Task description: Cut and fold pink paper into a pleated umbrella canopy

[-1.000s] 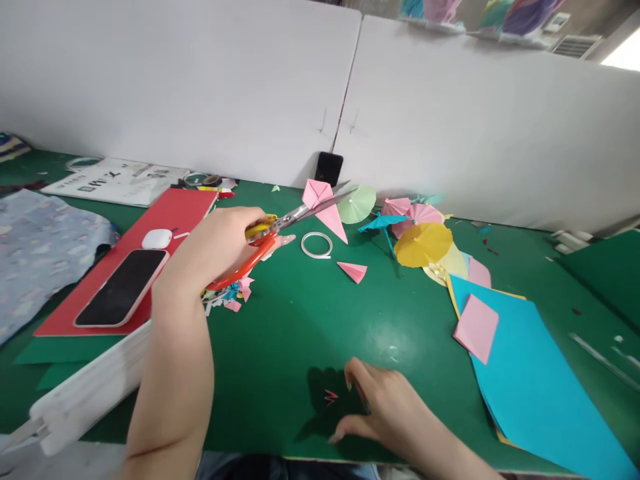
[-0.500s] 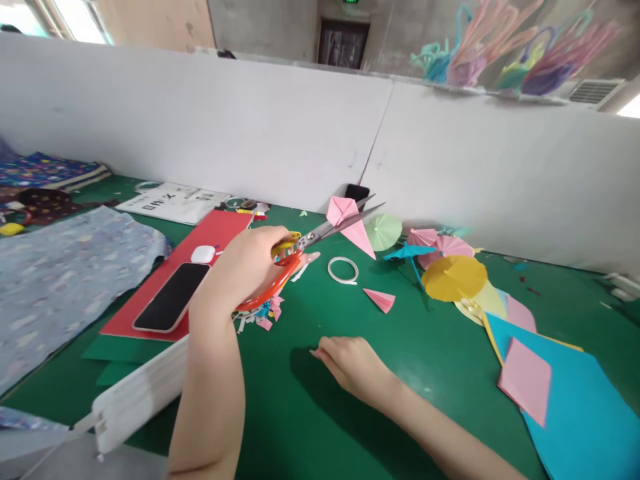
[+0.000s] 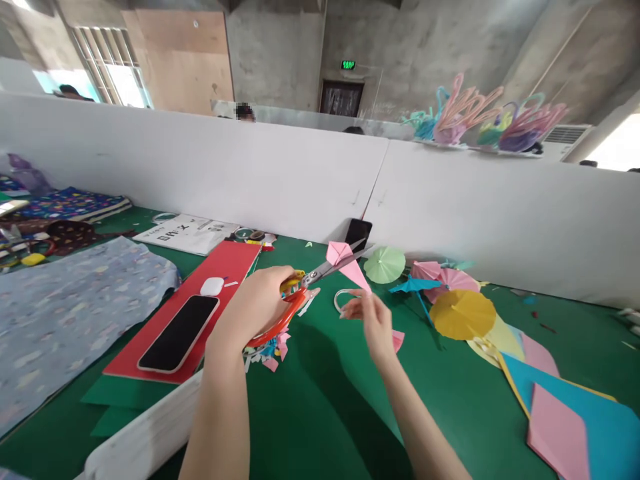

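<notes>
My left hand [image 3: 265,300] is closed round the orange and yellow handles of a pair of scissors [image 3: 320,272]. Their blades are slightly apart and point up to the right, crossing a folded pink paper piece [image 3: 355,272] with a long pointed end. Just below that pointed end is my right hand [image 3: 373,320], fingers loosely bent and apart with nothing visible in them. It hides part of a white ring-shaped coil [image 3: 338,301] and most of a small pleated pink paper piece [image 3: 398,341]. Whether it touches the pointed end, I cannot tell.
Paper umbrellas in green, blue, pink and yellow [image 3: 463,313] stand to the right, near blue paper [image 3: 610,427]. Paper scraps [image 3: 270,353] lie below the scissors. A phone [image 3: 180,332] rests on a red folder [image 3: 145,333] at left. A white partition [image 3: 280,180] borders the back.
My right hand has risen from the bare tabletop to the pointed end of the folded pink paper, and its fingers have loosened. The view has tilted up. My left hand keeps hold of the scissors.
</notes>
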Available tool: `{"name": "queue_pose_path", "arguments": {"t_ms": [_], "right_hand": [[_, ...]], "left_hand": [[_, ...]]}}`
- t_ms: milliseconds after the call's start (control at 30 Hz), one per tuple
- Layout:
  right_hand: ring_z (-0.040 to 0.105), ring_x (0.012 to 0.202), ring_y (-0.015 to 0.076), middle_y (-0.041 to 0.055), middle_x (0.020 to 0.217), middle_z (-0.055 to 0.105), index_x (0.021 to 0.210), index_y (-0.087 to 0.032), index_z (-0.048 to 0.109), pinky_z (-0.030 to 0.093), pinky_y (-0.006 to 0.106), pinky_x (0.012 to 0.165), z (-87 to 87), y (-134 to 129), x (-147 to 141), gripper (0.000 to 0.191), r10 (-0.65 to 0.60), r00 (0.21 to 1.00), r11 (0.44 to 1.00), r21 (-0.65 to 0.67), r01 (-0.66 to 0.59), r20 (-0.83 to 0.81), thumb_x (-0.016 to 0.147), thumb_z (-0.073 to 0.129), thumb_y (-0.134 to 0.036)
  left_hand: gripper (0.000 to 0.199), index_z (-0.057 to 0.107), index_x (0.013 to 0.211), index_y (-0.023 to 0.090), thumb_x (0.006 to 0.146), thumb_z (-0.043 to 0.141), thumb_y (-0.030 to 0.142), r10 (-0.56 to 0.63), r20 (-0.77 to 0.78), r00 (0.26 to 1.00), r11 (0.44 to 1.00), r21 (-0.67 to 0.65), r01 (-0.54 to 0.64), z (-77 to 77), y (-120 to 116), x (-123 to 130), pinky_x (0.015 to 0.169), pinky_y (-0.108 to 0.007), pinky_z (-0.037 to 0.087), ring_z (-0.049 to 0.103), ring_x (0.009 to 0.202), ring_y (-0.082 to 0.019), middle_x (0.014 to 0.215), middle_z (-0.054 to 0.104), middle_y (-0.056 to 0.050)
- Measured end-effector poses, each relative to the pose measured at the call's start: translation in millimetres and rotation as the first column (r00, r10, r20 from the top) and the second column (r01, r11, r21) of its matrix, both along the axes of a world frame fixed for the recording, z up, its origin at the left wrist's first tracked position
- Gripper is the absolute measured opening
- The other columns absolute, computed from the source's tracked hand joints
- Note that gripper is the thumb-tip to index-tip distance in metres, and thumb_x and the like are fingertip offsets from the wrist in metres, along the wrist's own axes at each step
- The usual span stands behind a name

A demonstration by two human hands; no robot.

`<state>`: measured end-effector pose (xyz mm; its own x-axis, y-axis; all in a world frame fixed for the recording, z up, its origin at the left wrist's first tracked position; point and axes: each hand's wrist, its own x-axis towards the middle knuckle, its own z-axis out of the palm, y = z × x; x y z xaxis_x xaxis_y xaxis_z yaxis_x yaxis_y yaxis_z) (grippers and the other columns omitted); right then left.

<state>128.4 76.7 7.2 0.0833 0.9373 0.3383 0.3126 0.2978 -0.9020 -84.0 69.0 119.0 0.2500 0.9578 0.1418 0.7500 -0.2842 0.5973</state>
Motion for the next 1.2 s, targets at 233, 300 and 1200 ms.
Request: {"name": "queue_pose_path", "arguments": {"t_ms": [233, 300, 1200], "right_hand": [[0.059, 0.112, 0.0256, 0.0112, 0.119, 0.065, 0.122, -0.021, 0.055, 0.05, 0.037, 0.091, 49.4, -21, 52, 0.052, 0.185, 0.966, 0.982, 0.054, -0.178, -0.181, 0.082, 0.058, -0.055], [0.063, 0.105, 0.0249, 0.0102, 0.112, 0.068, 0.115, -0.02, 0.059, 0.051, 0.037, 0.088, 56.8, -27, 51, 0.042, 0.249, 0.953, 0.968, 0.008, -0.251, -0.176, 0.082, 0.062, -0.046], [0.069, 0.077, 0.018, 0.0051, 0.091, 0.068, 0.092, -0.018, 0.059, 0.054, 0.032, 0.074, 61.9, -39, 82, 0.02, 0.42, 0.9, 0.901, -0.066, -0.429, -0.116, 0.092, 0.049, -0.036]], "left_hand": [[0.025, 0.059, 0.081, 0.023, 0.083, 0.047, 0.045, -0.118, -0.003, 0.993, 0.991, -0.067, 0.117, -11.0, 9, 32, 0.049, -0.023, 0.036, 0.06, 0.063, -0.019, 0.075, 0.066, -0.001], [0.027, 0.059, 0.079, 0.022, 0.082, 0.048, 0.046, -0.157, -0.031, 0.987, 0.986, -0.068, 0.154, -14.2, 10, 43, 0.048, -0.024, 0.036, 0.058, 0.06, -0.019, 0.073, 0.065, -0.001], [0.008, 0.047, 0.086, 0.02, 0.084, 0.04, 0.022, -0.173, -0.259, 0.95, 0.981, 0.045, 0.191, -60.1, 3, 81, 0.055, -0.026, 0.036, 0.06, 0.067, -0.022, 0.079, 0.062, -0.007]]}}
